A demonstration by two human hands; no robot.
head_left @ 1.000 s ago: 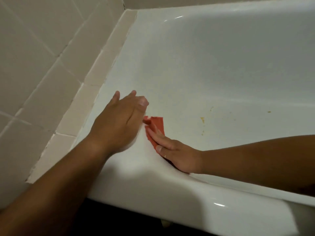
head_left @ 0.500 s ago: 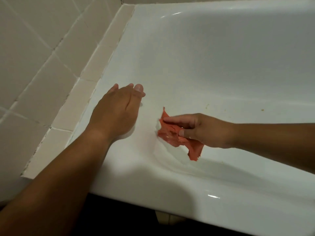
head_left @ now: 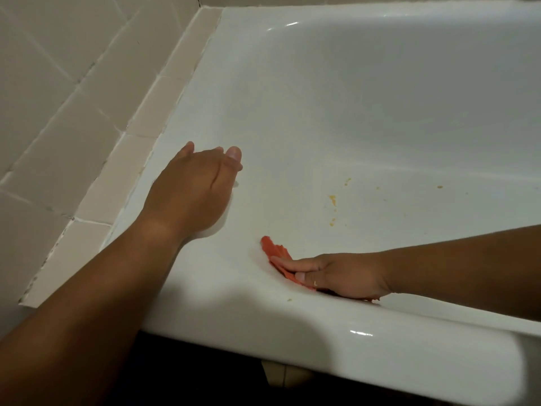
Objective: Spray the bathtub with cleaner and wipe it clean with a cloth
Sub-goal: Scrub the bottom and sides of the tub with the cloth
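1. Head view: a white tub (head_left: 380,83) fills most of the frame, seen from above its near rim (head_left: 380,344). Its left end meets a tiled ledge (head_left: 137,153) below a tiled wall (head_left: 52,106).
2. Inside the tub, yellow specks (head_left: 332,199) are scattered on the inner surface, to the right of the left hand and above the right forearm. The largest lies near mid-frame, with smaller ones further right.
3. The cloth (head_left: 273,249), orange and crumpled, lies inside the tub on the slope just below the near rim. One corner sticks out up and left past the fingertips.
4. The right hand (head_left: 345,275) reaches in from the right. Its fingers are straight and side by side, pressing the cloth flat against the tub. Most of the cloth is hidden under the hand, and a scrap shows at the heel of the palm.
5. The left hand (head_left: 193,189) lies palm down on the tub's left end, near the ledge. Its fingers are together and relaxed, holding nothing, and it is apart from the cloth.
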